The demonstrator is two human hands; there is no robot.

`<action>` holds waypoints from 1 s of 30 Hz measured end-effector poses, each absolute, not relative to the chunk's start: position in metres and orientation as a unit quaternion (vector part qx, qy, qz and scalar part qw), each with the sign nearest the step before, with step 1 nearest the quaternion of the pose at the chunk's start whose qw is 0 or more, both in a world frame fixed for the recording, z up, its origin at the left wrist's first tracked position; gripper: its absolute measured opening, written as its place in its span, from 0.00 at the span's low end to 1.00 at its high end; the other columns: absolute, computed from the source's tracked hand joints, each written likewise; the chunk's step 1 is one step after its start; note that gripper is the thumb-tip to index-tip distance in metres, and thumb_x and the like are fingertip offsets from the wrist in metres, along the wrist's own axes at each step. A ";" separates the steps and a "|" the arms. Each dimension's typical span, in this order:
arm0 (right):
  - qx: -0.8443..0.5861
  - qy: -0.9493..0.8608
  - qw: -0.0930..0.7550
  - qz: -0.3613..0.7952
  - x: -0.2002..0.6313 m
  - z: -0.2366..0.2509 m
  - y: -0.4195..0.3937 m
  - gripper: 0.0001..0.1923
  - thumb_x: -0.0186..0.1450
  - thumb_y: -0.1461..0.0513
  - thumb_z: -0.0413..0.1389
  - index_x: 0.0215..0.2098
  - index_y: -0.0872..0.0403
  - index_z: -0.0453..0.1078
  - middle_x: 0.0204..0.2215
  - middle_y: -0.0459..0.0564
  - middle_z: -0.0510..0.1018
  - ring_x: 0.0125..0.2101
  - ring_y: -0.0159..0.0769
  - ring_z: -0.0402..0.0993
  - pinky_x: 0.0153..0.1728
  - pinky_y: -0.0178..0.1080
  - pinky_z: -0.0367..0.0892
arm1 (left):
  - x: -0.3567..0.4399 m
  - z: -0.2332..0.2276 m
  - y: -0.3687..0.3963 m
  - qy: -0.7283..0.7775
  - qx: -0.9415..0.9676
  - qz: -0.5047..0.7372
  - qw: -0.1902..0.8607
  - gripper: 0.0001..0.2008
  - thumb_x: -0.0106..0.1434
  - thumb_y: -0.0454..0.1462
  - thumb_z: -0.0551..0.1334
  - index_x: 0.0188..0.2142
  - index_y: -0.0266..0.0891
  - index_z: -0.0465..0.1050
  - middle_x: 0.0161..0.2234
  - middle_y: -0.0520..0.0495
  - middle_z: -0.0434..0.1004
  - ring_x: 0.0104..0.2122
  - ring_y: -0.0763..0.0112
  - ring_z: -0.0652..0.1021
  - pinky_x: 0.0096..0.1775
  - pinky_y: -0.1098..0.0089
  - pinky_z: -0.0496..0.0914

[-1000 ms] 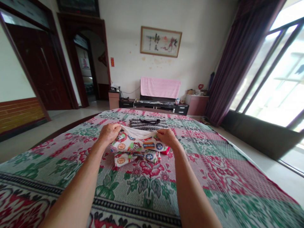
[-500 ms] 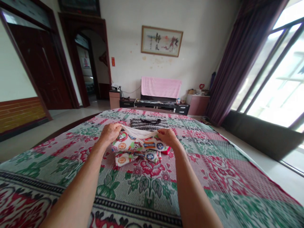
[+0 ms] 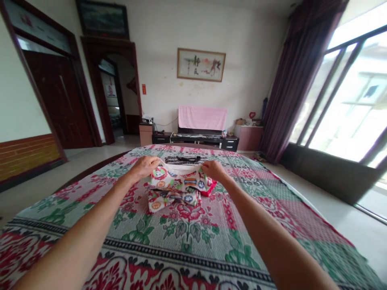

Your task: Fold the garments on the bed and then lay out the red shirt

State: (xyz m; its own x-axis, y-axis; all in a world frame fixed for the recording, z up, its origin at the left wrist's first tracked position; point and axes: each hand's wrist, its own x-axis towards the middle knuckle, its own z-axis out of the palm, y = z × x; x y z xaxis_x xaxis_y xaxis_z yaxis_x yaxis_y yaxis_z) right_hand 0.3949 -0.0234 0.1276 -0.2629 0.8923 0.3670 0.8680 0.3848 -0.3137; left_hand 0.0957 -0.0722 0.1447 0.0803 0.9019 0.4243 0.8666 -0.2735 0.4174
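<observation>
I see the bed (image 3: 187, 237) under its red-and-green floral cover filling the view, and well out from me on it lies the cartoon-print garment (image 3: 178, 183), half folded over a second printed piece (image 3: 173, 198), with a striped cloth (image 3: 184, 159) just beyond. My left hand (image 3: 147, 166) is pinched shut on the garment's top left edge and my right hand (image 3: 212, 169) on the top right (both arms at full stretch). The risk I judge here — one pinch slipping at this reach, so the fold lands skewed or drags the piece below.
</observation>
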 end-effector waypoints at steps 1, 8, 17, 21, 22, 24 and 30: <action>-0.553 -0.795 0.248 0.020 0.399 0.138 -0.025 0.15 0.60 0.62 0.48 0.29 0.55 0.78 0.20 0.46 0.75 0.22 0.29 0.66 0.23 0.31 0.52 | 0.096 0.154 -0.075 0.579 0.745 0.326 0.064 0.18 0.58 0.47 0.56 0.36 0.39 0.80 0.27 0.50 0.79 0.29 0.69 0.75 0.31 0.74 0.66; -0.547 -0.767 0.332 -0.044 0.409 0.232 -0.048 0.15 0.61 0.60 0.50 0.33 0.55 0.79 0.24 0.46 0.78 0.28 0.32 0.70 0.27 0.31 0.57 | 0.090 0.230 -0.090 0.574 0.740 0.330 0.117 0.16 0.46 0.43 0.66 0.34 0.38 0.80 0.24 0.52 0.78 0.27 0.70 0.75 0.29 0.76 0.65; -0.459 -0.677 0.561 -0.130 0.381 0.291 -0.079 0.18 0.64 0.61 0.45 0.37 0.56 0.77 0.30 0.51 0.77 0.34 0.35 0.69 0.36 0.34 0.61 | 0.114 0.298 -0.115 0.601 0.626 0.472 -0.156 0.16 0.59 0.41 0.58 0.42 0.36 0.77 0.27 0.50 0.80 0.32 0.69 0.77 0.36 0.75 0.67; -0.483 -0.788 0.375 -0.071 0.381 0.290 -0.071 0.13 0.59 0.64 0.49 0.25 0.57 0.75 0.20 0.47 0.73 0.25 0.32 0.65 0.28 0.33 0.57 | 0.114 0.303 -0.113 0.594 0.750 0.265 -0.121 0.10 0.54 0.37 0.60 0.32 0.36 0.80 0.25 0.49 0.79 0.29 0.68 0.76 0.31 0.74 0.64; -0.486 -0.785 0.379 -0.070 0.384 0.295 -0.068 0.13 0.58 0.64 0.49 0.24 0.57 0.75 0.19 0.47 0.73 0.24 0.31 0.65 0.27 0.33 0.56 | 0.112 0.309 -0.113 0.593 0.746 0.269 -0.137 0.11 0.54 0.37 0.60 0.33 0.37 0.80 0.26 0.48 0.80 0.30 0.67 0.77 0.31 0.74 0.64; -0.475 -0.745 0.462 -0.076 0.390 0.308 -0.063 0.15 0.60 0.62 0.48 0.26 0.58 0.76 0.21 0.46 0.74 0.25 0.31 0.66 0.27 0.33 0.55 | 0.109 0.322 -0.113 0.603 0.692 0.350 -0.191 0.14 0.57 0.39 0.57 0.37 0.39 0.80 0.30 0.47 0.81 0.34 0.64 0.78 0.34 0.73 0.65; -0.405 -0.786 0.467 0.036 0.389 0.321 -0.061 0.14 0.59 0.59 0.51 0.23 0.59 0.74 0.15 0.44 0.70 0.20 0.27 0.64 0.23 0.30 0.56 | 0.116 0.328 -0.110 0.623 0.683 0.341 -0.171 0.14 0.58 0.39 0.54 0.32 0.39 0.80 0.26 0.45 0.80 0.35 0.62 0.79 0.34 0.72 0.66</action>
